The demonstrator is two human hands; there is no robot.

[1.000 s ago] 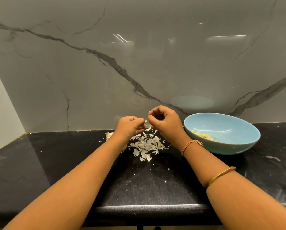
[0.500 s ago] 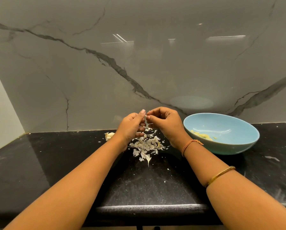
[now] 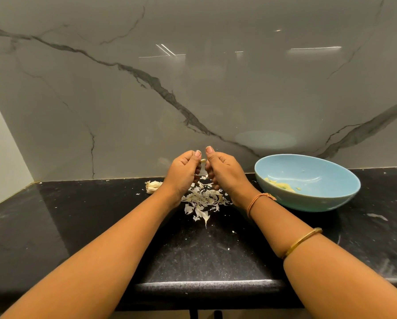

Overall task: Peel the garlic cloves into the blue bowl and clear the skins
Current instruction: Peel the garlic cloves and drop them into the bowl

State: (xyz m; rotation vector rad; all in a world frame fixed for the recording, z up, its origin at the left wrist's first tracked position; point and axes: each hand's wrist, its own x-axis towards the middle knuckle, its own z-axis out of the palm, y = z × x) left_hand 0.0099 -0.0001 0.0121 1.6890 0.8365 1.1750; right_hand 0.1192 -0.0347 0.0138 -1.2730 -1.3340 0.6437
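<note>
Black stone makes up the surface (image 3: 77, 226), where a pile of papery skins (image 3: 203, 199) lies under both raised hands. Left hand (image 3: 182, 172) and right hand (image 3: 225, 172) pinch one garlic clove (image 3: 203, 160) between their thumbs and curled fingers. Just right of them stands the blue bowl (image 3: 326, 199), holding peeled cloves (image 3: 279, 185), and a garlic bulb piece (image 3: 153, 186) lies left.

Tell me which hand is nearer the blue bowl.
Right. The right hand is just left of the blue bowl; the left hand lies farther left, both pinching the garlic clove.
</note>
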